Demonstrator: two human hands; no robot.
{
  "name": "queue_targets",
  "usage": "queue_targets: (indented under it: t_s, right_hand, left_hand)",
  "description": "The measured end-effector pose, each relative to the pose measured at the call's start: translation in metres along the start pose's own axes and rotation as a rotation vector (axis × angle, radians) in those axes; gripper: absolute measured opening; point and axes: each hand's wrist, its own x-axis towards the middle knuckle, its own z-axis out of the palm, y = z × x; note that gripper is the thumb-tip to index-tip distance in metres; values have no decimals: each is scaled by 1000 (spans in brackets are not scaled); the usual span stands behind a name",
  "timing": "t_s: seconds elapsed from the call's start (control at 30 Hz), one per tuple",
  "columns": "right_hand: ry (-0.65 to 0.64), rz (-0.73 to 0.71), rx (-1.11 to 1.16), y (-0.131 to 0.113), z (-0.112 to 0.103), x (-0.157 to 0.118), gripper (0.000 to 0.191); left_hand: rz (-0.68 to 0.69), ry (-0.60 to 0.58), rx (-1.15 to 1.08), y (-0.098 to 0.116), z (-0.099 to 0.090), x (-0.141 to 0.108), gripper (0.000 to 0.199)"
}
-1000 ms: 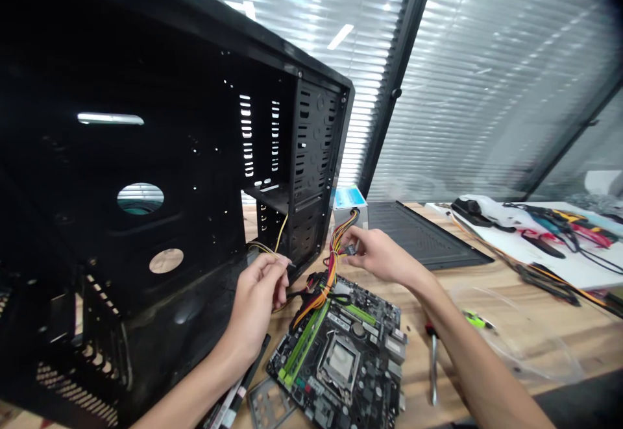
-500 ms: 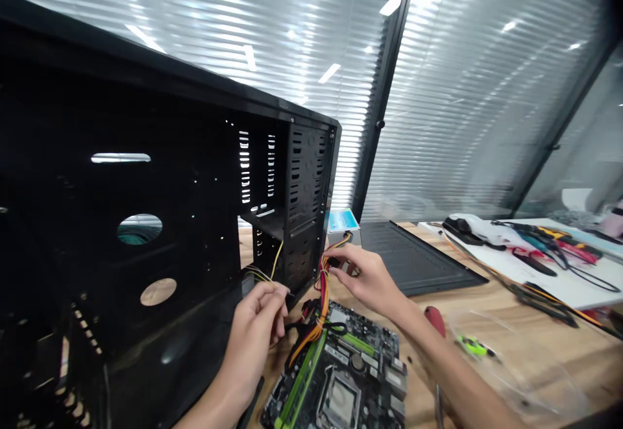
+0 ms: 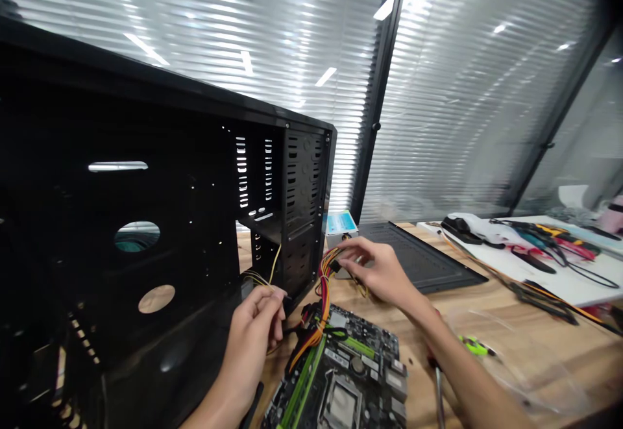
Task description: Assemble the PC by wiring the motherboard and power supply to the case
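Observation:
My left hand (image 3: 257,325) is closed in a pinch on thin wires (image 3: 257,278), pale and yellow, by the lower front corner of a black computer case (image 3: 185,176). A small dark end shows just past the fingertips. With thumb and fingers, my right hand (image 3: 377,270) grips a bundle of power supply cables (image 3: 325,283) near a black connector (image 3: 335,265). These red, orange and yellow cables run down onto a motherboard (image 3: 335,364) lying on the table. Behind the right hand stands the power supply (image 3: 341,222), partly hidden, with a blue label on top.
A black side panel (image 3: 423,260) lies beyond my right forearm. The screwdriver (image 3: 439,396) is partly under that forearm, near a bright green item (image 3: 474,344) and clear plastic. Tools and cables rest on a white surface (image 3: 579,280) at right. Blinds (image 3: 462,124) stand behind.
My right hand has moved slightly right, drawing the upper cables and black connector along with it. My left hand keeps its pinch on the thin wires. The view has shifted a little.

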Motion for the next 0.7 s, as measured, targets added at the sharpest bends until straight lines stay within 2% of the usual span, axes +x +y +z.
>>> queue_targets:
  t_s: [0.07,0.13,0.2,0.27,0.43,0.57,0.7]
  right_hand:
    - [76,67,-79,8,-12,5,19]
    - [102,174,-297,19,-23,9,22]
    - [37,285,-503,29,-29,9,23]
    - [-71,354,-617,37,-31,6,19]
    - [-311,462,-774,41,-15,-2,15]
    - [-396,543,-879,38,1,-4,23]
    - [-440,561,-905,37,8,-4,25]
  left_hand:
    - [6,9,9,0,-1,1,37]
    - [5,14,19,0,-1,1,36]
    - [5,17,39,0,-2,2,35]
    - [9,27,68,-1,-2,2,33]
    - [26,37,144,-4,-5,5,29]
    - [15,35,145,-6,-5,8,29]
    - [1,31,148,-6,-4,8,30]
